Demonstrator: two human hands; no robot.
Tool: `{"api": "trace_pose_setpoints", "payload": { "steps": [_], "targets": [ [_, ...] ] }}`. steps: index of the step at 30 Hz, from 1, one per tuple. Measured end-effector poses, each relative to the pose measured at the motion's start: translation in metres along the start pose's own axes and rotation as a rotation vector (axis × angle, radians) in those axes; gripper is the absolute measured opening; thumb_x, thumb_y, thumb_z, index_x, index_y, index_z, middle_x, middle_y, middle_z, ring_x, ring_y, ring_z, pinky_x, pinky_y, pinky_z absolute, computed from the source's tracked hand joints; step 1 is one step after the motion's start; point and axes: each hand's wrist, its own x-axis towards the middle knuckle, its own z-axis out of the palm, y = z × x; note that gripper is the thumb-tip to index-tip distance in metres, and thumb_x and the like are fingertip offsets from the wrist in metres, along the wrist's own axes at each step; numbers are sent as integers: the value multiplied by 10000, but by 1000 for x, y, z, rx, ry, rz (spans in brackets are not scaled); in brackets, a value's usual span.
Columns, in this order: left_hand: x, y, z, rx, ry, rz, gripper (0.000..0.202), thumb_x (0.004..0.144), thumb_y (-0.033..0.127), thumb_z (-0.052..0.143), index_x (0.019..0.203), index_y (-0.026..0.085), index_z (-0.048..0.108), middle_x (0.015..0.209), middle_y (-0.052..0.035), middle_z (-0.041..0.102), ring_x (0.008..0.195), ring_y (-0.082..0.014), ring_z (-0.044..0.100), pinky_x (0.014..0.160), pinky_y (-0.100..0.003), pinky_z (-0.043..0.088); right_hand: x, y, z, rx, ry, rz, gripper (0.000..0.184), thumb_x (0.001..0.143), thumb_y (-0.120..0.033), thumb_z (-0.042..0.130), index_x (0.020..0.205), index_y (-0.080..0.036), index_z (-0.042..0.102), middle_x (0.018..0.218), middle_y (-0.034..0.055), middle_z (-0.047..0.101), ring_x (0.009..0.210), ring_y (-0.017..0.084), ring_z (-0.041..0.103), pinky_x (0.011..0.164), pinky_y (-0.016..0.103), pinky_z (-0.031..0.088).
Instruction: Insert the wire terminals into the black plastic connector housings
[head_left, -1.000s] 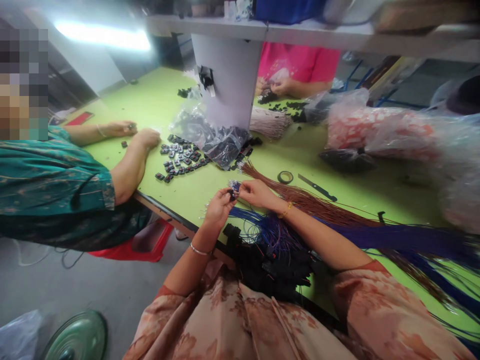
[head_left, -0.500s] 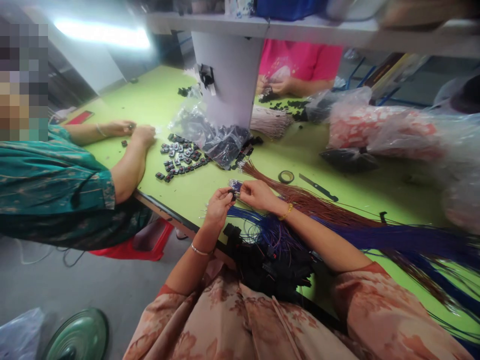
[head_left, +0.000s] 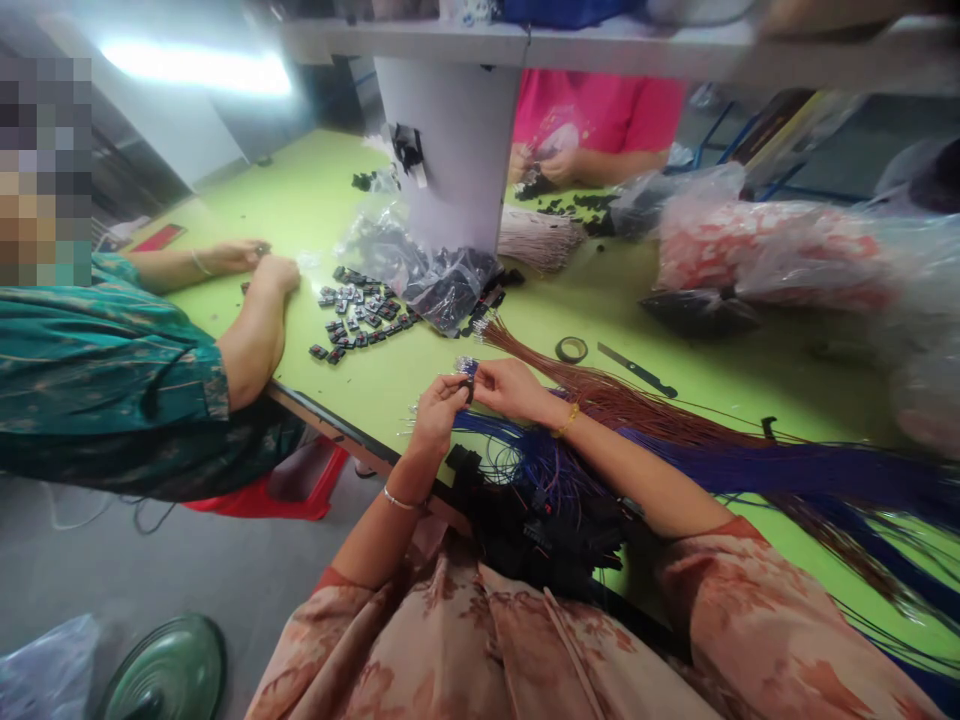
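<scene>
My left hand (head_left: pixel 437 410) pinches a small black connector (head_left: pixel 468 388) above the green table (head_left: pixel 300 200). My right hand (head_left: pixel 510 387) meets it from the right, fingers closed on a thin wire end at the connector. Under both hands lies a bundle of blue and purple wires (head_left: pixel 750 470), with a bundle of brown wires (head_left: pixel 600 395) just behind it. A heap of finished black connectors with wires (head_left: pixel 547 530) sits at the table edge against my lap.
A person in a teal patterned top sits at the left, their hands (head_left: pixel 262 268) near scattered black connectors (head_left: pixel 356 312). A person in pink (head_left: pixel 592 120) works opposite. Plastic bags of parts (head_left: pixel 442 285), a tape roll (head_left: pixel 571 350), a black tool (head_left: pixel 637 372) and a white post (head_left: pixel 457 150) stand on the table.
My hands stay together on the connector with only slight finger movement. The view has shifted a little; the person at the left drew a hand slightly back.
</scene>
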Motion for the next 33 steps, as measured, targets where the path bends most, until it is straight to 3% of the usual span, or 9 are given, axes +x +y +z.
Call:
{"api": "trace_pose_setpoints", "payload": {
  "steps": [6,13,18,20,22,25,28,31,33],
  "targets": [
    [1,0,-2,-43,21,-37,271,629,155,785,862,149,647,741,-4,662,635,-79,579,653,-220,463,-1,3,-4,61,-32,-66,116,769,-198,518,666,-165,559,620,-13,559,563,100,405,567,232,259],
    [3,-2,-2,31,15,-13,240,623,142,775,829,144,652,737,-9,657,629,-90,565,621,-217,455,-1,3,3,63,-50,-4,131,774,-213,520,658,-159,552,618,-7,562,565,100,407,559,231,257],
    [-29,1,18,191,18,240,187,710,180,729,888,195,673,834,-38,669,793,-155,588,777,-272,481,10,15,-14,103,-87,10,175,808,-245,494,712,-152,607,670,-4,598,605,104,467,580,222,305],
    [-54,0,33,327,-94,366,156,769,201,687,923,223,700,956,-79,676,951,-213,581,925,-340,450,14,15,-19,45,-133,56,164,791,-234,516,705,-152,629,668,9,619,600,113,482,580,235,313],
    [-78,-5,49,474,-348,447,166,797,191,647,942,228,718,997,-105,679,1023,-251,575,993,-383,413,17,10,-17,-60,-216,73,139,765,-228,559,686,-154,647,666,32,642,594,130,498,571,254,311],
    [-97,-17,67,762,-779,607,243,828,161,555,1016,202,703,1005,-127,684,945,-245,607,915,-382,461,18,-6,-4,-225,-269,111,129,747,-257,613,736,-150,685,745,94,692,643,180,560,569,278,329],
    [-101,-26,73,1018,-957,837,264,887,185,464,1051,161,670,1009,-129,693,912,-215,621,862,-351,491,18,-25,11,-325,-281,140,183,790,-270,586,840,-141,705,885,145,718,773,239,630,616,293,384],
    [-95,-23,61,1106,-855,1050,270,926,258,444,1070,167,654,1048,-104,699,959,-193,627,874,-325,505,17,-36,20,-384,-319,148,232,845,-227,501,911,-135,703,971,158,718,880,260,654,692,300,423],
    [-81,-10,37,1073,-642,1151,260,928,248,437,1059,191,655,1046,-84,703,981,-180,628,897,-321,504,15,-37,24,-393,-351,166,236,857,-215,485,942,-130,689,985,157,716,895,256,656,715,296,425]
  ]
}}
